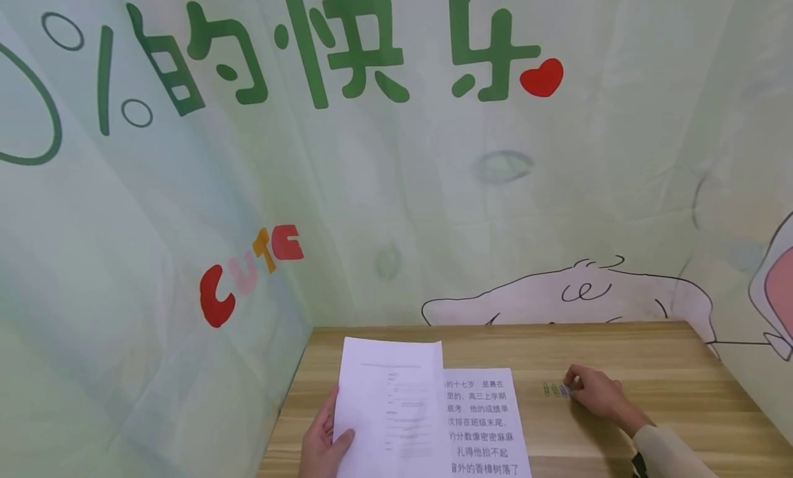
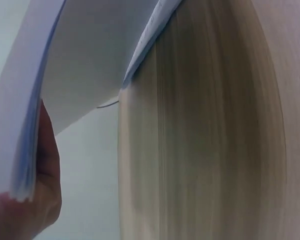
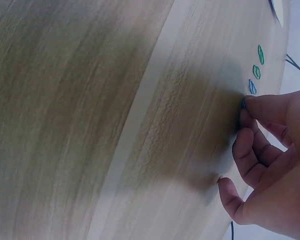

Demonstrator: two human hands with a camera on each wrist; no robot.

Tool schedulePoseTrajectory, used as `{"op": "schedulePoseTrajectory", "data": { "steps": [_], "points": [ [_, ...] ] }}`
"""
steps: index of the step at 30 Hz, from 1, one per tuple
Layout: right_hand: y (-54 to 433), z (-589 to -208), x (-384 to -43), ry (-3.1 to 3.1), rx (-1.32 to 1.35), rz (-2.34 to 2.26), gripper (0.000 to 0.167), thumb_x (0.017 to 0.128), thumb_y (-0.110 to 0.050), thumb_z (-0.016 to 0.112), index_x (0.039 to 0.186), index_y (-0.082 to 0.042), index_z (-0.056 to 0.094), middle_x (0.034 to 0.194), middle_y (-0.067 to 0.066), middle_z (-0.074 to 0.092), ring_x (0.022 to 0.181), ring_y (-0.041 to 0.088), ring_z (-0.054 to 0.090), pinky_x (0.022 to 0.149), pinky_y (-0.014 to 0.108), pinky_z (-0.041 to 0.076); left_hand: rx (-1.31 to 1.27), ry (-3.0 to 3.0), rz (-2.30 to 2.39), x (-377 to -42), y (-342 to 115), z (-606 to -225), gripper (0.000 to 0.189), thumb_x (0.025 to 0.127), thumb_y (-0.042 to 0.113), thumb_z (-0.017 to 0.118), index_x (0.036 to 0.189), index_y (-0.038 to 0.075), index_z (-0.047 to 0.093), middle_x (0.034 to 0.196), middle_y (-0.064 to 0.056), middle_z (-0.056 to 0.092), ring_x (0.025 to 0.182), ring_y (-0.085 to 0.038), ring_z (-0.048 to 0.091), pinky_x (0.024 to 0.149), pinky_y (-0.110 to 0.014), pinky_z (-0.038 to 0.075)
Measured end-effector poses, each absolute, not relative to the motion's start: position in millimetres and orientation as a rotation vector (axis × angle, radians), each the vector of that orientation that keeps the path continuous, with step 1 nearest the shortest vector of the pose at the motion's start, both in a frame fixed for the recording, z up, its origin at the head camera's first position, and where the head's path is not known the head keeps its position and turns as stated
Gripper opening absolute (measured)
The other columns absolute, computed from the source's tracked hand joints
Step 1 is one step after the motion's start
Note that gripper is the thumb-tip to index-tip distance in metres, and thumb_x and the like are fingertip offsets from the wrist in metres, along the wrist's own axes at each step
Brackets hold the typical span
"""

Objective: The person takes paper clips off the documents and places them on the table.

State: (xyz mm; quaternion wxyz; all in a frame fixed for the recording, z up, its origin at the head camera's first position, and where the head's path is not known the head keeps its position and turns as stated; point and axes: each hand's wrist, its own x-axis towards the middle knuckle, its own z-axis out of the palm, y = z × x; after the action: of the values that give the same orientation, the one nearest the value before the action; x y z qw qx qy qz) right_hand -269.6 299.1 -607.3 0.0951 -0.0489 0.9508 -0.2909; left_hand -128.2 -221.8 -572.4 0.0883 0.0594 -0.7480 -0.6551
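Observation:
My left hand point(image 1: 323, 438) grips a stack of printed sheets point(image 1: 387, 402) by its left edge, thumb on the front page. In the left wrist view the stack's layered edge point(image 2: 25, 170) shows close up, with fingers point(image 2: 49, 150) behind it. At the right, my right hand point(image 1: 597, 394) is down at the table, its thumb and index finger pinching a blue paper clip point(image 3: 244, 102). Beside it lie another blue clip point(image 3: 252, 86) and two green paper clips point(image 3: 256, 72) in a short row. The held clip is mostly hidden by the fingertips.
A large-print page point(image 1: 486, 423) lies on the wooden table point(image 1: 669, 368), partly covered by the held stack. Behind and to the left hangs a pale green printed cloth point(image 1: 372, 189), meeting the table's far edge.

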Motion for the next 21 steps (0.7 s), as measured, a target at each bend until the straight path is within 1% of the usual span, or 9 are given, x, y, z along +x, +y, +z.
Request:
{"op": "schedulePoseTrajectory", "data": {
  "steps": [2, 3, 5, 9, 11, 12, 15, 19, 21],
  "points": [
    [299, -608, -269, 2.821, -0.148, -0.860, 0.015, 0.089, -0.003, 0.071, 0.101, -0.010, 0.066, 0.094, 0.001, 0.071, 0.086, 0.021, 0.061, 0.079, 0.050, 0.036, 0.163, -2.235, -1.966, -130, -227, -575, 0.084, 0.085, -0.016, 0.063, 0.162, -0.005, 0.032, 0.144, -0.044, 0.052, 0.106, -0.008, 0.072, 0.083, -0.027, 0.064],
    [299, -608, -269, 2.822, -0.145, -0.860, 0.015, 0.089, -0.003, 0.071, 0.101, -0.010, 0.066, 0.094, 0.001, 0.072, 0.086, 0.021, 0.061, 0.079, 0.050, 0.036, 0.168, -2.236, -1.981, -130, -229, -576, 0.084, 0.085, -0.016, 0.063, 0.162, -0.004, 0.031, 0.143, -0.044, 0.052, 0.106, -0.008, 0.072, 0.083, -0.027, 0.064],
    [300, -609, -268, 2.820, -0.148, -0.863, 0.015, 0.089, -0.003, 0.071, 0.101, -0.009, 0.066, 0.094, 0.002, 0.071, 0.086, 0.022, 0.061, 0.080, 0.052, 0.037, 0.207, -2.250, -1.994, -131, -234, -577, 0.085, 0.085, -0.015, 0.063, 0.163, -0.003, 0.031, 0.143, -0.044, 0.054, 0.107, -0.014, 0.073, 0.083, -0.029, 0.064],
    [300, -609, -268, 2.807, -0.146, -0.871, 0.015, 0.088, -0.003, 0.070, 0.102, -0.008, 0.066, 0.093, 0.002, 0.070, 0.086, 0.023, 0.061, 0.083, 0.058, 0.039, 0.325, -2.273, -2.015, -132, -242, -579, 0.085, 0.087, -0.014, 0.063, 0.164, 0.002, 0.031, 0.139, -0.042, 0.058, 0.111, -0.033, 0.073, 0.081, -0.034, 0.066],
    [300, -610, -268, 2.803, -0.144, -0.872, 0.015, 0.088, -0.003, 0.070, 0.102, -0.009, 0.066, 0.092, 0.002, 0.070, 0.086, 0.023, 0.061, 0.084, 0.060, 0.040, 0.352, -2.275, -2.020, -133, -245, -579, 0.085, 0.088, -0.014, 0.062, 0.165, 0.003, 0.030, 0.138, -0.041, 0.059, 0.112, -0.038, 0.072, 0.080, -0.036, 0.066],
    [300, -610, -268, 2.800, -0.139, -0.873, 0.015, 0.088, -0.003, 0.070, 0.102, -0.008, 0.066, 0.092, 0.002, 0.070, 0.086, 0.023, 0.060, 0.084, 0.060, 0.039, 0.360, -2.275, -2.025, -133, -246, -579, 0.085, 0.088, -0.014, 0.062, 0.165, 0.003, 0.030, 0.138, -0.041, 0.059, 0.112, -0.039, 0.072, 0.080, -0.036, 0.066],
    [300, -610, -268, 2.798, -0.129, -0.868, 0.015, 0.089, -0.003, 0.070, 0.102, -0.008, 0.066, 0.092, 0.002, 0.069, 0.086, 0.023, 0.060, 0.085, 0.060, 0.039, 0.368, -2.286, -2.006, -135, -251, -580, 0.085, 0.087, -0.014, 0.064, 0.164, 0.003, 0.031, 0.135, -0.040, 0.061, 0.109, -0.034, 0.074, 0.080, -0.034, 0.066],
    [299, -610, -270, 2.791, -0.117, -0.864, 0.015, 0.089, -0.003, 0.069, 0.103, -0.009, 0.066, 0.093, 0.002, 0.069, 0.086, 0.023, 0.059, 0.086, 0.061, 0.038, 0.370, -2.309, -1.986, -136, -262, -583, 0.084, 0.087, -0.013, 0.066, 0.163, 0.002, 0.033, 0.130, -0.038, 0.066, 0.101, -0.021, 0.075, 0.078, -0.031, 0.065],
    [299, -611, -272, 2.796, -0.116, -0.863, 0.015, 0.089, -0.003, 0.070, 0.102, -0.009, 0.066, 0.093, 0.002, 0.069, 0.087, 0.023, 0.060, 0.086, 0.061, 0.039, 0.381, -2.311, -1.988, -136, -267, -584, 0.084, 0.087, -0.012, 0.066, 0.163, 0.002, 0.033, 0.129, -0.038, 0.066, 0.101, -0.021, 0.075, 0.077, -0.032, 0.065]
  ]
}}
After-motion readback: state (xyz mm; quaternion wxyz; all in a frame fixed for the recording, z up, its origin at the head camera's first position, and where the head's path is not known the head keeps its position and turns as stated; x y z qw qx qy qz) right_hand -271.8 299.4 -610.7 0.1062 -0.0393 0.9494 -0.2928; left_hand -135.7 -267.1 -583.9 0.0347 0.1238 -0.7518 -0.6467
